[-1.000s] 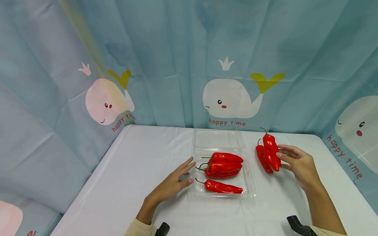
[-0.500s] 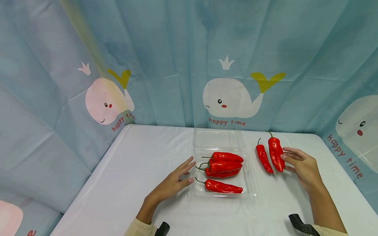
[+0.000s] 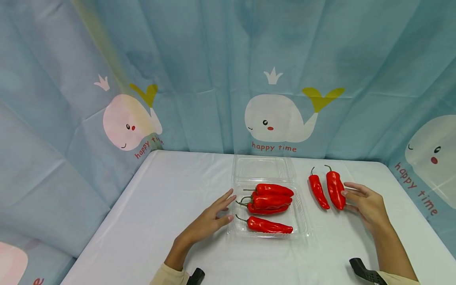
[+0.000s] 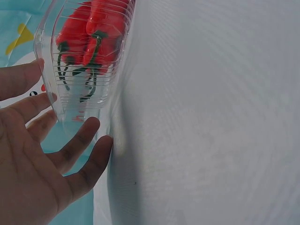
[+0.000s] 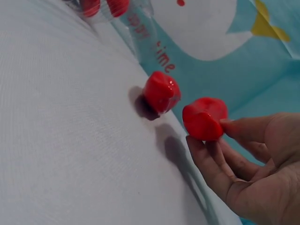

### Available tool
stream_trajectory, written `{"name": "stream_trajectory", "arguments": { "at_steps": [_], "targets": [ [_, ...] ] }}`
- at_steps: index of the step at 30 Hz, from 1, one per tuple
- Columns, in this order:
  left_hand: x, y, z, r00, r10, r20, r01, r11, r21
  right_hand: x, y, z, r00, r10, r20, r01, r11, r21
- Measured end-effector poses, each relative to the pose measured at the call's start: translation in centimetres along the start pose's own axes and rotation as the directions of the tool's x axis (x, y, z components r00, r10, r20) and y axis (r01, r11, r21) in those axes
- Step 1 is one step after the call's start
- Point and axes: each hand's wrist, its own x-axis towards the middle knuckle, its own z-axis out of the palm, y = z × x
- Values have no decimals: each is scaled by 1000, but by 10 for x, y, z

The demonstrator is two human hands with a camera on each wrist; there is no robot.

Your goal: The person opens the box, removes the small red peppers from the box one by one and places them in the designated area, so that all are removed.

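Note:
My right hand [image 3: 364, 204] pinches a red pepper [image 3: 335, 190] between thumb and fingers, its green stem pointing away from me. In the right wrist view a shadow lies on the cloth beside that pepper [image 5: 205, 118]. A second, slimmer red pepper [image 3: 318, 191] lies on the table just left of it. My left hand [image 3: 208, 222] has its fingers spread, fingertips right at the left rim of a clear plastic clamshell box [image 3: 303, 221]. Several red peppers lie sideways in the box, stems to the left; the nearest pepper [image 3: 268, 225] lies apart from the others.
The box's transparent lid [image 3: 263, 168] lies folded back behind it. Under everything is a white tablecloth [image 3: 171, 186]. A blue curtain [image 3: 199, 118] printed with whales hangs along the table's far edge and both sides.
My right hand has carried its pepper right and slightly toward me, so a gap now separates it from the slimmer pepper it overlapped. My left hand has stayed put.

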Motion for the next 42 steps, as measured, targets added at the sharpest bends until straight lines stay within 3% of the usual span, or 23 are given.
{"name": "stream_trajectory", "arguments": {
  "at_steps": [19, 42],
  "targets": [
    [-1, 0, 0, 1000, 2, 4, -2, 1000, 5, 6, 14, 3, 1000, 8, -29, -10, 998, -65],
    [0, 1, 0, 1000, -3, 2, 3, 1000, -3, 6, 10, 7, 997, 30, -74, -43, 984, -174]
  ]
}}
